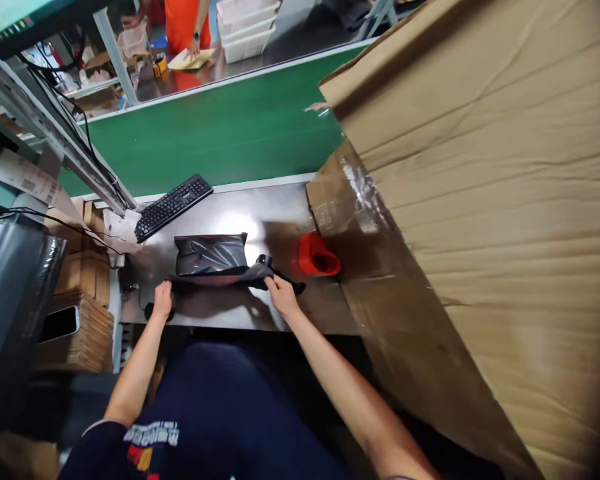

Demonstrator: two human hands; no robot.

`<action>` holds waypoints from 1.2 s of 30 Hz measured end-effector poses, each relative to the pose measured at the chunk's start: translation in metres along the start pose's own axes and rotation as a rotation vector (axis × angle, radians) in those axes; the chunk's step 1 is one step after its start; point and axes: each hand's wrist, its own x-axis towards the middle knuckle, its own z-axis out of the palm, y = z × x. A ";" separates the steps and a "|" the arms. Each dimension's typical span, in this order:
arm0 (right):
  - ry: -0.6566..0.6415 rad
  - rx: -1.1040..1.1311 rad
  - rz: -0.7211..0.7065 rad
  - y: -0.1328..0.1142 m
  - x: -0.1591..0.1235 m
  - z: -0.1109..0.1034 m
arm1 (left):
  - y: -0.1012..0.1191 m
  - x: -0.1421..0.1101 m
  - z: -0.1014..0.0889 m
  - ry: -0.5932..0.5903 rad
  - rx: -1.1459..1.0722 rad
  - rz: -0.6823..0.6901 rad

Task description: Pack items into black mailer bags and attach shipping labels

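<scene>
Creased brown cardboard (505, 233) loomed closest, on your right. Glossy black plastic bag (213, 255) lay on smooth metal table (290, 207), between keyboard (174, 205) and your body; your left hand (163, 300) and right hand (281, 297) gripped its near-edge corners, fingers closed. Film looked thin, soft, slippery, likely light; contents hidden. Corners seemed surest holds. Rounded red object (308, 255) sat right of bag.
</scene>
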 end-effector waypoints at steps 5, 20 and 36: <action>0.270 -0.010 0.010 -0.014 0.015 0.034 | -0.011 0.010 0.035 0.373 0.004 -0.017; 0.248 -0.166 0.012 0.017 -0.007 0.013 | -0.052 -0.029 -0.012 -0.280 0.074 0.075; -0.392 -0.594 -0.505 0.059 -0.021 -0.066 | -0.062 -0.019 -0.043 -0.686 0.715 0.596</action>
